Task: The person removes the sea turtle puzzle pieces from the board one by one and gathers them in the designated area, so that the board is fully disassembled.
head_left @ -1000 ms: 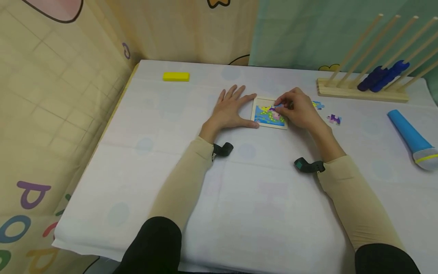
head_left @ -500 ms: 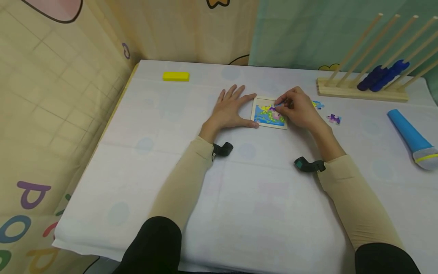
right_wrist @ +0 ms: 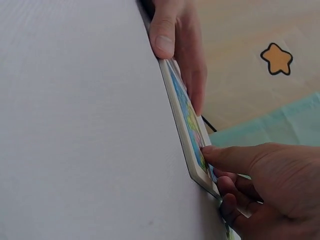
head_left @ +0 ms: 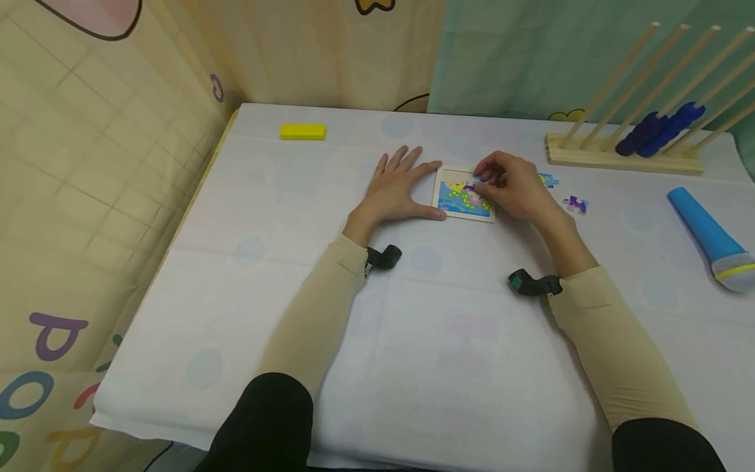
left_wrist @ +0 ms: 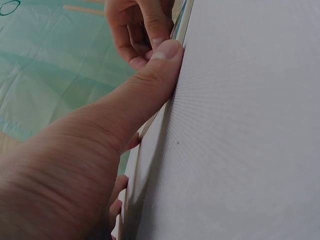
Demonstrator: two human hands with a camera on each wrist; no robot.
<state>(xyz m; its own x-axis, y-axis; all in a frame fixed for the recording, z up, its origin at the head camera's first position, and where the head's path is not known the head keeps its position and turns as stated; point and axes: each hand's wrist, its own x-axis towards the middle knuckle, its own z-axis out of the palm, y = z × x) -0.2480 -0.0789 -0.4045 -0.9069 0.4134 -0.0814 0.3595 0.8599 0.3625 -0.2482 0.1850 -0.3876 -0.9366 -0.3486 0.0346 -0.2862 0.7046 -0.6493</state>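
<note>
A small jigsaw puzzle (head_left: 463, 198) in a pale wooden frame lies on the white-covered table, its picture blue, yellow and pink, with bare board along the top. My left hand (head_left: 394, 190) lies spread at its left side, thumb on the lower left corner and index finger by the upper left one. Over the right part of the puzzle, my right hand (head_left: 516, 187) pinches a puzzle piece, mostly hidden by the fingers. In the right wrist view the right thumb (right_wrist: 232, 157) touches the picture. Two loose puzzle pieces, one blue and yellow (head_left: 548, 180), one purple (head_left: 575, 205), lie right of that hand.
A wooden rack (head_left: 625, 157) with upright pegs and dark blue beads stands at the back right. Below it lies a blue toy microphone (head_left: 708, 229). A yellow block (head_left: 303, 132) sits at the back left. Printed curtains hang behind the table.
The right hand's fingers have shifted slightly over the puzzle's upper right, and less of the blue piece shows. My left hand has stayed where it was.
</note>
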